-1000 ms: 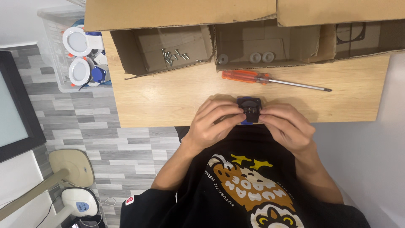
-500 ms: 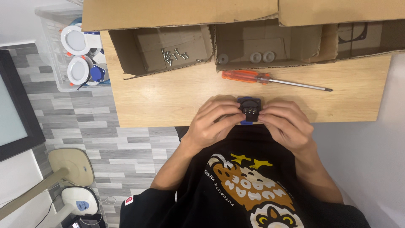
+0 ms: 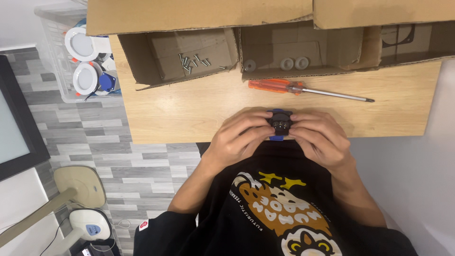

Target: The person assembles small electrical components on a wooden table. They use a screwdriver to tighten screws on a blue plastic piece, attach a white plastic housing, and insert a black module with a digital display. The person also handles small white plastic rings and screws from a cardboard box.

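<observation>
Closest in, both hands are gripping one small black part with blue edges (image 3: 279,124) at the near edge of the wooden tabletop (image 3: 189,109): the left hand (image 3: 239,140) and right hand (image 3: 320,137) are pinching it from either side, fingers curled, apparently to steady it at chest height. Beyond, an orange-handled screwdriver (image 3: 303,89) is lying within reach. Farther back, open cardboard boxes are sitting side by side, holding loose screws (image 3: 192,62) and grey round pieces (image 3: 286,63). Grey plank flooring (image 3: 90,123) is showing to the left.

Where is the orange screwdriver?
The orange screwdriver lies on the wooden table, in front of the cardboard boxes and just beyond both hands.
</observation>
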